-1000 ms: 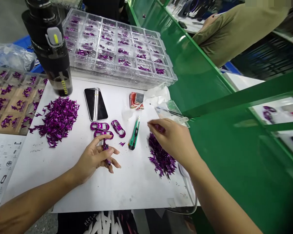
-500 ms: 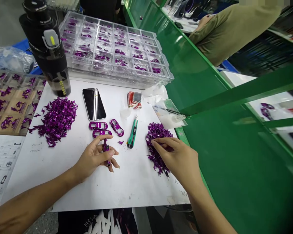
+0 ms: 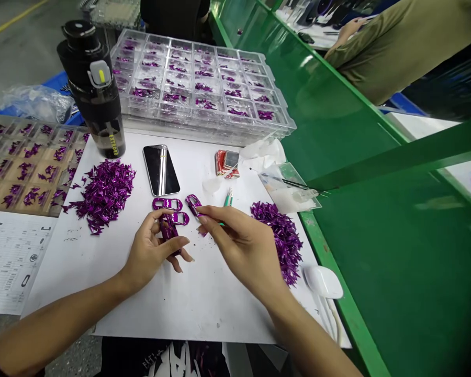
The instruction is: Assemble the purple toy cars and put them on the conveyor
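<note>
The left hand (image 3: pixel 151 254) curls around a small glossy purple car-shaped body (image 3: pixel 168 234), gripping it in its fingers, while the right hand (image 3: pixel 241 246), fingers drawn narrowly together, touches a purple car-shaped frame (image 3: pixel 193 205) at the edge of a matching frame (image 3: pixel 167 204) on a white work sheet (image 3: pixel 180 309), between a left heap of spiky purple pieces (image 3: pixel 104 193) and a right heap (image 3: pixel 282 241)

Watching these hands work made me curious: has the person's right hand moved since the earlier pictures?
Yes: the right hand has moved left, toward the phone, away from the pile of purple pieces.
</note>
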Tool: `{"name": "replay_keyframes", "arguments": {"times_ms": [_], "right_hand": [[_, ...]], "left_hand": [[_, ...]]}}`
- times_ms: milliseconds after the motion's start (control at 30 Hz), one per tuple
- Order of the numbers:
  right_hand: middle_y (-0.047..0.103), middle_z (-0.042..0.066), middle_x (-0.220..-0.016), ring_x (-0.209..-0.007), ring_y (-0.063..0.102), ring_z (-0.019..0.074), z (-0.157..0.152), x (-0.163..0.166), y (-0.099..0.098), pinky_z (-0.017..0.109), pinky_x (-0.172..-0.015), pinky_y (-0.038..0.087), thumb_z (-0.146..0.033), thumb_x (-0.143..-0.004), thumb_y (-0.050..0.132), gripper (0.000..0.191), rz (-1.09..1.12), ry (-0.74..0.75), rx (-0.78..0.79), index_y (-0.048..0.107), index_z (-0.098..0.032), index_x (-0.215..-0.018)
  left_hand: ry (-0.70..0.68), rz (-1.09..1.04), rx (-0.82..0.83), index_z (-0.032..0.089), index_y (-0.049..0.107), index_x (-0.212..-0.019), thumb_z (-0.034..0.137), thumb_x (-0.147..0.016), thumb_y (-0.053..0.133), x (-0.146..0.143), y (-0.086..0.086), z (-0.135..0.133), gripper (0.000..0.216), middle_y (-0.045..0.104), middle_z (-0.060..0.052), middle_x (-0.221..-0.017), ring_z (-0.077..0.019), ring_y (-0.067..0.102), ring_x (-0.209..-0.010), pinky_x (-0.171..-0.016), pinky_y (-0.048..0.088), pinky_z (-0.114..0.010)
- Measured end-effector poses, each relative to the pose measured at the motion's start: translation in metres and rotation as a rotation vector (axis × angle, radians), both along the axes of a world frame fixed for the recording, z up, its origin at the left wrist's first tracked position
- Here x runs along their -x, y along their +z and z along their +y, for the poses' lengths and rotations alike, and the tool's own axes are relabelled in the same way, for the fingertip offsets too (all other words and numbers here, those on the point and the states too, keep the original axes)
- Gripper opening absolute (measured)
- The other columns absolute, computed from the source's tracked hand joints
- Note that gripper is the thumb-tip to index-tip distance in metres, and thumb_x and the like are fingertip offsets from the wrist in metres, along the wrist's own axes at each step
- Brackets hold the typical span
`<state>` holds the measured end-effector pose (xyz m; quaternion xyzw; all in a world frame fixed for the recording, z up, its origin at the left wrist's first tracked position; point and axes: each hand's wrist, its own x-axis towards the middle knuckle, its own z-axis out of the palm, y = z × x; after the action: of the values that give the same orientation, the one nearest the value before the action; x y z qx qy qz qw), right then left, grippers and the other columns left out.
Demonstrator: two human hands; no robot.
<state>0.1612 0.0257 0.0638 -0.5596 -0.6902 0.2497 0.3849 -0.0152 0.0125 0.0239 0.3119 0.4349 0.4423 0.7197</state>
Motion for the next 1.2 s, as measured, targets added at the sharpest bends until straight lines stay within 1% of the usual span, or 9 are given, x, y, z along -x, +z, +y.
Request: {"name": "replay_keyframes", "arguments": {"times_ms": [67,133,267,367,433,700,833,1000,1200], "right_hand": [[0.076,0.005,-0.093,-0.079,0.074,0.0174,-0.002,0.010,-0.011,0.028,-0.067,0.061,-0.024,-0.097,0.060,0.016,-0.131,-0.023,-0.200,0.075,-0.025,-0.099],[0.077,0.004,-0.093,-0.076,0.074,0.0159,-0.007,0.017,-0.021,0.025,-0.064,0.061,-0.018,-0.096,0.060,0.015,-0.186,-0.043,-0.326,0.072,-0.025,-0.101],[0.074,-0.002,-0.076,-0.058,0.070,0.0121,-0.017,0.025,-0.034,0.021,-0.052,0.057,-0.013,-0.091,0.068,0.016,-0.159,-0.032,-0.416,0.066,-0.025,-0.103],[0.076,0.001,-0.085,-0.069,0.073,0.0151,-0.018,0.028,-0.038,0.026,-0.064,0.062,-0.005,-0.090,0.064,0.030,-0.125,0.038,-0.459,0.067,-0.026,-0.112],[0.077,0.004,-0.092,-0.076,0.074,0.0173,-0.018,0.029,-0.041,0.030,-0.068,0.063,0.000,-0.089,0.062,0.043,-0.117,0.060,-0.491,0.064,-0.026,-0.123],[0.077,0.009,-0.102,-0.080,0.072,0.0205,-0.020,0.029,-0.053,0.034,-0.068,0.062,0.000,-0.090,0.059,0.060,-0.157,0.118,-0.525,0.055,-0.025,-0.144],[0.075,0.010,-0.103,-0.081,0.070,0.0202,-0.021,0.032,-0.051,0.035,-0.069,0.061,0.001,-0.091,0.056,0.058,-0.134,0.115,-0.497,0.056,-0.025,-0.143],[0.073,0.009,-0.103,-0.085,0.069,0.0202,-0.023,0.038,-0.046,0.035,-0.072,0.062,-0.005,-0.091,0.060,0.045,-0.089,0.081,-0.389,0.063,-0.024,-0.131],[0.073,0.015,-0.113,-0.091,0.067,0.0276,-0.030,0.054,-0.051,0.044,-0.071,0.061,-0.016,-0.087,0.069,0.045,-0.245,-0.054,-0.507,0.061,-0.022,-0.131]], "left_hand": [[0.015,-0.047,0.015,0.022,0.050,-0.122,0.042,-0.086,0.076,0.001,-0.001,0.002,0.049,0.066,-0.002,-0.095,-0.0213,0.077,-0.069,-0.049,0.062,-0.027],[0.009,-0.096,0.035,0.021,0.053,-0.121,0.047,-0.094,0.065,0.003,-0.002,0.003,0.039,0.070,-0.004,-0.094,-0.0217,0.077,-0.074,-0.056,0.066,-0.032],[0.013,-0.075,0.050,0.021,0.059,-0.123,0.045,-0.094,0.064,0.004,-0.005,0.003,0.038,0.068,-0.001,-0.075,-0.0214,0.075,-0.077,-0.059,0.066,-0.032],[0.025,-0.045,0.052,0.021,0.063,-0.127,0.046,-0.091,0.068,0.003,-0.005,0.002,0.044,0.065,0.000,-0.073,-0.0211,0.073,-0.078,-0.059,0.066,-0.031],[0.039,-0.040,0.061,0.021,0.066,-0.122,0.047,-0.089,0.070,0.002,-0.004,0.001,0.042,0.064,0.000,-0.073,-0.0207,0.072,-0.077,-0.059,0.066,-0.031],[0.066,-0.036,0.070,0.022,0.071,-0.107,0.046,-0.087,0.072,0.001,-0.001,0.003,0.032,0.065,0.000,-0.076,-0.0185,0.068,-0.074,-0.057,0.064,-0.029],[0.106,-0.046,0.113,0.020,0.071,-0.101,0.047,-0.083,0.076,0.001,0.001,0.002,0.033,0.068,-0.001,-0.073,-0.0199,0.069,-0.072,-0.055,0.062,-0.029],[0.134,-0.069,0.146,0.018,0.072,-0.099,0.043,-0.085,0.076,0.002,0.002,0.001,0.029,0.075,-0.004,-0.084,-0.0212,0.073,-0.074,-0.057,0.062,-0.029],[0.174,-0.126,0.123,0.019,0.074,-0.097,0.038,-0.083,0.079,-0.002,0.004,0.001,0.025,0.077,-0.005,-0.087,-0.0234,0.075,-0.082,-0.069,0.064,-0.033]]}}
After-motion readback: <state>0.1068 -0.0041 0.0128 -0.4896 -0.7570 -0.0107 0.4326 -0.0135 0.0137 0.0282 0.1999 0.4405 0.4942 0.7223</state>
